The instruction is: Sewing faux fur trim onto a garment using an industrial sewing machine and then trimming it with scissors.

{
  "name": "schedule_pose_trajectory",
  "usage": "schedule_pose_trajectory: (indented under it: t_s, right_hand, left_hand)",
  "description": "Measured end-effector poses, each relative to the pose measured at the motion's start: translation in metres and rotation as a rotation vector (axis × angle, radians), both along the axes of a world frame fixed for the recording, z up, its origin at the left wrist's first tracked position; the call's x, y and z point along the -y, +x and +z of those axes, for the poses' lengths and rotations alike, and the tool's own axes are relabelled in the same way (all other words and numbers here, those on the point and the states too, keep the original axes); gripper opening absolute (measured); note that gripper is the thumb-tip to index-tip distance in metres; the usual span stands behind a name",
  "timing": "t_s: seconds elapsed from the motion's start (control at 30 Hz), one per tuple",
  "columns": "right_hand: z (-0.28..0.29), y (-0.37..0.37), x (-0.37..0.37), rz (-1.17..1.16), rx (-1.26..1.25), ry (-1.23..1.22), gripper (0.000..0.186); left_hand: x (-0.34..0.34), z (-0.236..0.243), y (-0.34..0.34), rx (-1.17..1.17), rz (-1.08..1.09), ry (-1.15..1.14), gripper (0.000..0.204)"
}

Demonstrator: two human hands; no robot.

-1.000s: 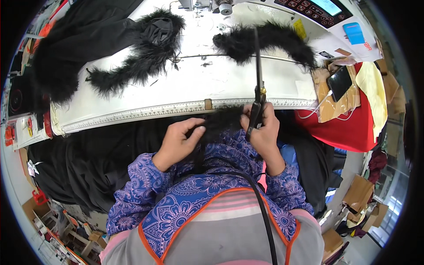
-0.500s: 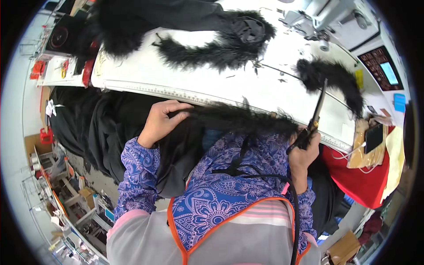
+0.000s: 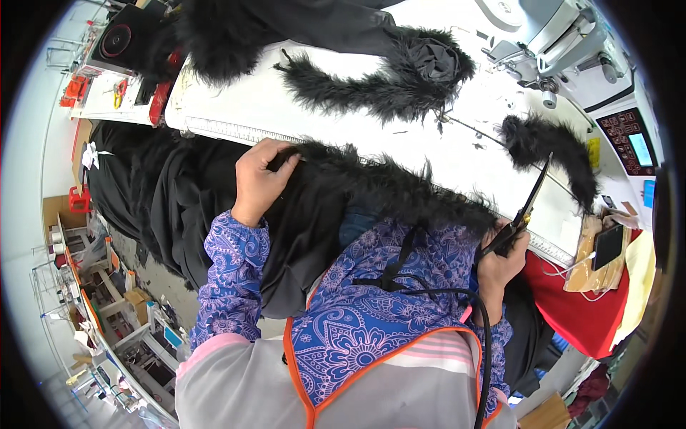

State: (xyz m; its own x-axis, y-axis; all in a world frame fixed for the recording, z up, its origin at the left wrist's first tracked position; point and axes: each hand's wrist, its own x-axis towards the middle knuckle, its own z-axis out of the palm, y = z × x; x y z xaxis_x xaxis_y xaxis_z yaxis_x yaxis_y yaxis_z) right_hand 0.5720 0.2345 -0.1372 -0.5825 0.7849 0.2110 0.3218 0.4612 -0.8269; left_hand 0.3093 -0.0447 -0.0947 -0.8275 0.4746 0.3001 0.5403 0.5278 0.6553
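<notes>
A fluffy black fur trim strip (image 3: 400,187) stretches along the table's near edge, in front of my body. At its left end, my left hand (image 3: 261,180) is closed, thumb and fingertips pinching the strip. My right hand (image 3: 502,266) is wrapped around black-handled scissors (image 3: 530,200), whose blades point up and away over the table. The strip's right end meets the fingers of this hand; whether they grip it too is hidden. Black cloth (image 3: 193,193) drapes below the table edge under my left hand.
A sewing machine (image 3: 550,43) with a control panel (image 3: 629,143) occupies the far right of the white table (image 3: 236,93). Another curled black fur piece (image 3: 561,154) lies near the scissor tips. A black garment with fur trim (image 3: 371,89) lies across the far side. Red cloth (image 3: 572,307) hangs at right.
My left hand has moved left and slightly away from me, drawing the fur strip straighter, with its fluffy side showing more. My right hand keeps hold of the scissors. The whole view has shifted slightly.
</notes>
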Motion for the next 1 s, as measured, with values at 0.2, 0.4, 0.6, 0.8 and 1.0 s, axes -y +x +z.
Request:
schedule_pose_trajectory:
  t_s: [0.2,0.4,0.6,0.8,1.0]
  right_hand:
    - [0.008,-0.009,0.0,-0.018,-0.036,0.128,0.023]
    - [0.005,0.012,-0.027,-0.083,-0.189,0.092,0.024]
    - [0.089,0.034,-0.164,-0.682,0.021,0.771,0.037]
    - [0.097,0.058,-0.16,-0.269,0.021,0.59,0.04]
    - [0.088,0.079,-0.06,0.267,0.046,-0.461,0.064]
  left_hand:
    - [-0.004,0.003,-0.002,-0.098,-0.044,-0.037,0.015]
    - [-0.04,0.01,0.003,-0.135,-0.107,0.013,0.016]
    - [-0.186,0.033,0.04,-0.055,-0.436,0.227,0.013]
    - [-0.289,0.018,0.056,0.352,-0.335,0.222,0.03]
    - [-0.293,0.023,0.041,0.84,-0.455,0.353,0.023]
